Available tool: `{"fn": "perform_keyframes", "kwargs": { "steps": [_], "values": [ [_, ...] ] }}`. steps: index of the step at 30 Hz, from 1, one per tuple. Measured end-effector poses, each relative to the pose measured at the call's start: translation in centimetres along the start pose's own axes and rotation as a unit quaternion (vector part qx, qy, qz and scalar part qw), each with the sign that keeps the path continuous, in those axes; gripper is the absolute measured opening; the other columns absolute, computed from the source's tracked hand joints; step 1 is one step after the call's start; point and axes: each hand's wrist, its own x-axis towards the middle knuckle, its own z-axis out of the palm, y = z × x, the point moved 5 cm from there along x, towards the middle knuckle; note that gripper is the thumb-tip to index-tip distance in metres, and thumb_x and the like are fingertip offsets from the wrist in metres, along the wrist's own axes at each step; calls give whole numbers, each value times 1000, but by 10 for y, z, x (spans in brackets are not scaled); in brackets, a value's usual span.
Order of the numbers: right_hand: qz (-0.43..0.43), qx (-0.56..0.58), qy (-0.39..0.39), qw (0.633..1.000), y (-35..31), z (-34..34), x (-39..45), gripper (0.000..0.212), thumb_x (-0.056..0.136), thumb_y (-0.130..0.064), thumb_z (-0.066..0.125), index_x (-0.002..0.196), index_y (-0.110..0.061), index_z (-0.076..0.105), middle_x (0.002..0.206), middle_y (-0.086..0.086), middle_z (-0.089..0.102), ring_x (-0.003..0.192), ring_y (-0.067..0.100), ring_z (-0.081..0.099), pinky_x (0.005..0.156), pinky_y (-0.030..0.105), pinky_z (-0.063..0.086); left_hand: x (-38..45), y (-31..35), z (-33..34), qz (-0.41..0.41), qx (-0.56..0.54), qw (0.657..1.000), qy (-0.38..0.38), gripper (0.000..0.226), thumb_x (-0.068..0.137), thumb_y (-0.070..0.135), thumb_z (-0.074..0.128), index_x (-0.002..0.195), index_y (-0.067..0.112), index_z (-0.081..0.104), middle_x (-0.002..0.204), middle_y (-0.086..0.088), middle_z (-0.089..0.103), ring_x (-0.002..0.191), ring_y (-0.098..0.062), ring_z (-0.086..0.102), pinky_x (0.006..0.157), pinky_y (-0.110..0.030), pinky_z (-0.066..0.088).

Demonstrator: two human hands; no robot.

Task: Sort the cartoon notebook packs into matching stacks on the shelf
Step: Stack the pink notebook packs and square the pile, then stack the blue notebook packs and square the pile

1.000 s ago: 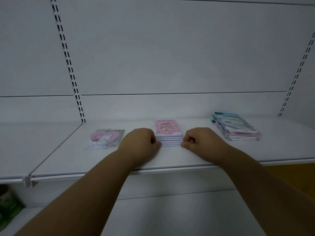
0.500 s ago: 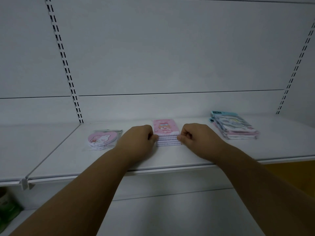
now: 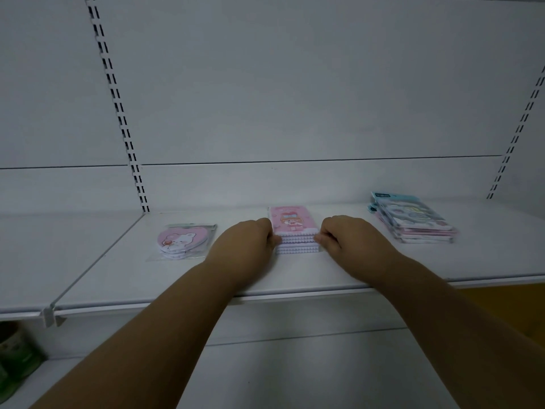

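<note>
A stack of pink spiral notebooks (image 3: 293, 224) with a cartoon girl on the cover lies mid-shelf. My left hand (image 3: 246, 246) presses its curled fingers against the stack's left side, and my right hand (image 3: 349, 240) presses against its right side. A pack of pink heart-shaped notebooks (image 3: 180, 242) with a white bear lies to the left. A stack of blue and pink notebook packs (image 3: 413, 219) lies to the right, slightly fanned.
The white shelf (image 3: 295, 278) has a front lip near my forearms. Slotted uprights (image 3: 118, 107) run up the back panel. A lower shelf (image 3: 265, 379) lies below, with green items (image 3: 14, 358) at its far left.
Both hands have closed in from the stack's front corners to its sides, squeezing the pink spiral notebooks between them. The view has shifted slightly.
</note>
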Motion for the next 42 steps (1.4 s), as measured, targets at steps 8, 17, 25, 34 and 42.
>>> {"fn": "perform_keyframes", "kwargs": {
  "steps": [8,17,25,34,42],
  "values": [
    [16,9,11,1000,7,-6,-6,30,98,-35,41,78,-15,52,74,0,53,70,18,50,66,32,39,4,-5,-9,-14,-28,999,12,29,98,44,43,88,18,51,78,2,55,72,-19,52,64,-32,40],
    [126,55,98,986,80,-71,5,24,93,-28,52,79,-11,61,73,4,62,72,20,56,69,35,46,64,68,-18,53,-29,998,26,22,96,27,47,112,19,60,108,-3,59,96,-22,58,85,-33,49],
    [269,35,8,962,203,-80,2,22,92,-34,57,87,-13,60,86,2,64,72,18,59,55,24,38,107,185,37,34,-72,990,-119,30,101,24,41,114,7,61,115,-11,64,97,-24,60,77,-29,46],
    [308,231,-39,922,241,-42,1,32,84,-36,71,95,-7,65,63,-2,62,35,1,56,40,16,43,131,215,82,-157,-196,957,-143,40,93,31,57,124,6,60,119,-13,66,103,-25,65,83,-29,52],
    [220,527,64,818,226,-53,3,24,79,-5,74,100,-15,69,94,8,76,79,24,75,75,47,61,111,200,70,-214,-446,869,-12,24,83,8,71,100,17,58,92,0,67,80,-14,68,66,-27,58]
  ]
}}
